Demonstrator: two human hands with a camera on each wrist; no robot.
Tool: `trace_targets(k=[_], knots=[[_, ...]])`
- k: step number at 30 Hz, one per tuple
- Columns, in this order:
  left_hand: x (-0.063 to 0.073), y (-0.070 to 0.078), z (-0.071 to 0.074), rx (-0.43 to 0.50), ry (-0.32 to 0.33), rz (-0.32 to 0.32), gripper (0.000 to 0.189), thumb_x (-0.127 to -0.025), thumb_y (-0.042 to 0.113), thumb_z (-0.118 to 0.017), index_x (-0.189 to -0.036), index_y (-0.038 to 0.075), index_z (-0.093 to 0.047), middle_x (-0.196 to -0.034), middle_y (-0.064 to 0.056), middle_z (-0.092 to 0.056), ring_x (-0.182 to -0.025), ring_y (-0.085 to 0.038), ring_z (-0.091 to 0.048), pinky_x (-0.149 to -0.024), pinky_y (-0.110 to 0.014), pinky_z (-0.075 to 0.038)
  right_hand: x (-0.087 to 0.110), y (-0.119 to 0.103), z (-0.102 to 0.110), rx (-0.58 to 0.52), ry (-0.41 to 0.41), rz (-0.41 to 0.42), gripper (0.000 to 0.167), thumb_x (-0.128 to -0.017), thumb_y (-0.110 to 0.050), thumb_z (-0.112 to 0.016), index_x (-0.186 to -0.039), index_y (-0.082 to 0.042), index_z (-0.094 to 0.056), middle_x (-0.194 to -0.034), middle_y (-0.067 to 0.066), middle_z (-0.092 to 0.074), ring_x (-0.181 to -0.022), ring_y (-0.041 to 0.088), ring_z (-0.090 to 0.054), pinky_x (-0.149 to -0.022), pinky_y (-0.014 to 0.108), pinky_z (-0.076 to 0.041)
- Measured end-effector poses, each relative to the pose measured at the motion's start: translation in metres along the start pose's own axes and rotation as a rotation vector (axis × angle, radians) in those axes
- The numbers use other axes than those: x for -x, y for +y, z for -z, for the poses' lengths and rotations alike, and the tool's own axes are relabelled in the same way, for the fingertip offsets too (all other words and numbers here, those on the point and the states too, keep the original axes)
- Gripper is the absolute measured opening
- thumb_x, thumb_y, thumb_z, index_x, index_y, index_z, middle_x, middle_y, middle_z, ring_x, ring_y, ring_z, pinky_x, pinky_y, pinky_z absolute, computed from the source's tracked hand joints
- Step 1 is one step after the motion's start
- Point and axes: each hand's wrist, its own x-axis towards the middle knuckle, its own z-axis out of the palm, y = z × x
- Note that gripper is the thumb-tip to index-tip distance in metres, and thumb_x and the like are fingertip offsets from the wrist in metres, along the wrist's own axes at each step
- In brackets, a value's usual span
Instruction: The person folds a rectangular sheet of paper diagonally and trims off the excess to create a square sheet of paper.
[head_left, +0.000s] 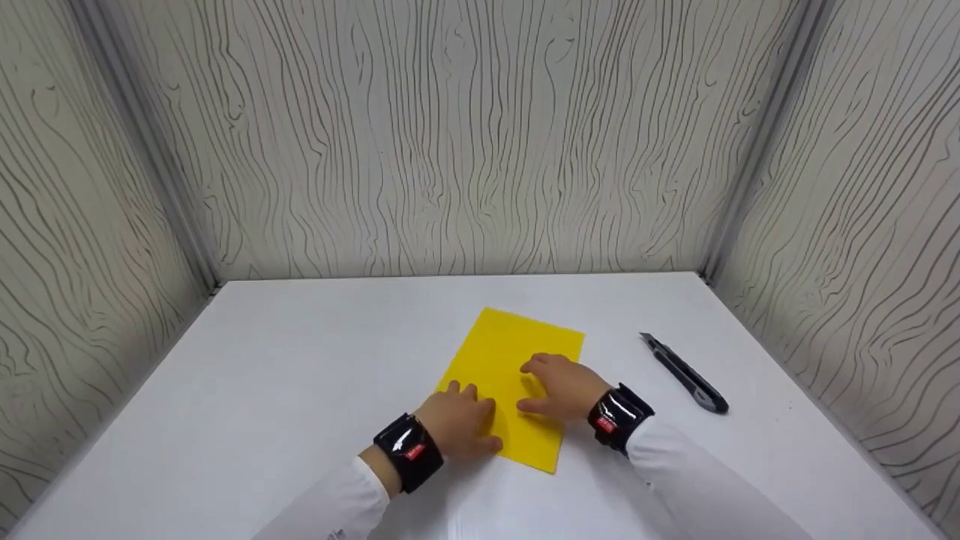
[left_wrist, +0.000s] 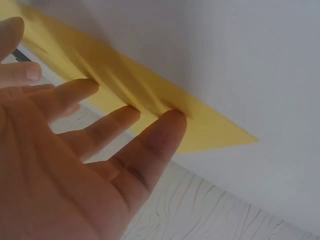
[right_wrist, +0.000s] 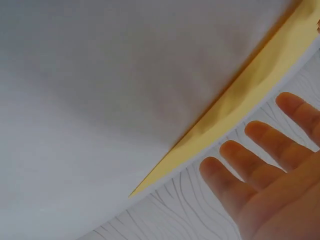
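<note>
A yellow rectangular sheet lies flat and slightly turned on the white table; whether it is paper or felt I cannot tell. My left hand is over its near left edge, and in the left wrist view the fingertips touch the sheet's surface. Over the right part of the sheet hovers my right hand, fingers spread and loosely bent. The right wrist view shows its fingers apart from the sheet, with nothing held. Both wrists carry black bands.
A grey and black utility knife lies to the right of the sheet, its blade showing and pointing away toward the back. White table surface surrounds both things. Wood-patterned panels enclose the back and both sides.
</note>
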Motion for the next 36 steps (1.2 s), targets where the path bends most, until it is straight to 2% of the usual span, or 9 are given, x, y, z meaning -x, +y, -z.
trace_targets(k=[4,7,12,15,18,21,23,30,36], knots=[[0.004,0.014,0.0,-0.089,0.006,-0.059,0.069,-0.098,0.068,-0.068,-0.146,0.018,-0.069,-0.148,-0.016,-0.067,-0.136,-0.042,-0.064,-0.116,-0.054,-0.054,0.004,-0.014,-0.005,0.034,0.0,-0.023,0.063,-0.096,-0.052,-0.079,-0.145,-0.013,-0.068,-0.154,0.015,-0.063,-0.142,0.038,-0.06,-0.121,0.058,-0.048],[0.007,0.02,0.0,-0.124,0.005,-0.128,0.061,-0.099,0.066,-0.068,-0.129,0.014,-0.078,-0.128,-0.012,-0.075,-0.115,-0.031,-0.069,-0.105,-0.043,-0.06,0.007,-0.02,-0.011,0.064,-0.015,-0.021,0.062,-0.097,-0.054,-0.076,-0.143,-0.012,-0.07,-0.152,0.017,-0.064,-0.139,0.04,-0.062,-0.119,0.059,-0.05],[0.006,0.014,0.007,-0.092,0.03,-0.218,0.044,-0.1,0.057,-0.072,-0.107,0.015,-0.083,-0.097,-0.002,-0.069,-0.086,-0.019,-0.054,-0.082,-0.032,-0.054,0.013,-0.022,-0.015,0.076,-0.05,0.003,0.07,-0.096,-0.059,-0.075,-0.147,-0.011,-0.067,-0.154,0.019,-0.063,-0.141,0.042,-0.06,-0.119,0.059,-0.05],[0.001,0.0,0.011,-0.063,0.045,-0.215,0.045,-0.1,0.057,-0.073,-0.119,0.017,-0.08,-0.107,-0.002,-0.072,-0.093,-0.02,-0.058,-0.089,-0.034,-0.057,0.015,-0.02,-0.013,0.053,-0.078,0.019,0.072,-0.095,-0.058,-0.076,-0.149,-0.011,-0.066,-0.156,0.018,-0.061,-0.144,0.041,-0.057,-0.122,0.058,-0.047],[-0.003,-0.015,0.011,-0.02,0.021,-0.173,0.062,-0.097,0.063,-0.073,-0.141,0.019,-0.071,-0.137,-0.006,-0.071,-0.121,-0.028,-0.065,-0.11,-0.044,-0.056,0.018,-0.017,-0.009,0.026,-0.115,0.039,0.071,-0.095,-0.057,-0.078,-0.149,-0.014,-0.066,-0.159,0.016,-0.059,-0.148,0.038,-0.055,-0.125,0.057,-0.043],[-0.007,-0.028,0.008,0.019,-0.03,-0.121,0.083,-0.091,0.073,-0.074,-0.156,0.022,-0.06,-0.163,-0.009,-0.056,-0.15,-0.036,-0.053,-0.126,-0.054,-0.043,0.021,-0.011,-0.006,0.006,-0.162,0.061,0.069,-0.095,-0.057,-0.079,-0.151,-0.018,-0.065,-0.163,0.012,-0.056,-0.151,0.034,-0.053,-0.127,0.055,-0.041],[-0.007,-0.033,0.006,0.033,-0.058,-0.11,0.091,-0.089,0.077,-0.074,-0.161,0.024,-0.054,-0.171,-0.01,-0.047,-0.159,-0.038,-0.042,-0.13,-0.056,-0.036,0.023,-0.005,-0.004,-0.013,-0.195,0.084,0.069,-0.095,-0.057,-0.08,-0.152,-0.021,-0.064,-0.166,0.01,-0.053,-0.154,0.032,-0.05,-0.129,0.055,-0.038],[0.0,-0.029,0.004,0.026,-0.092,-0.166,0.103,-0.084,0.085,-0.071,-0.168,0.031,-0.042,-0.177,-0.008,-0.037,-0.164,-0.039,-0.033,-0.132,-0.061,-0.028,0.03,0.008,0.004,-0.055,-0.292,0.125,0.067,-0.094,-0.048,-0.084,-0.154,-0.026,-0.063,-0.171,0.001,-0.047,-0.16,0.027,-0.042,-0.132,0.056,-0.032],[0.003,-0.01,0.0,0.023,-0.107,-0.134,0.103,-0.086,0.088,-0.065,-0.17,0.036,-0.038,-0.177,-0.009,-0.036,-0.16,-0.05,-0.036,-0.125,-0.071,-0.034,0.036,0.015,0.008,-0.072,-0.304,0.163,0.064,-0.095,-0.043,-0.084,-0.153,-0.026,-0.063,-0.172,0.001,-0.047,-0.162,0.028,-0.039,-0.133,0.057,-0.03]])
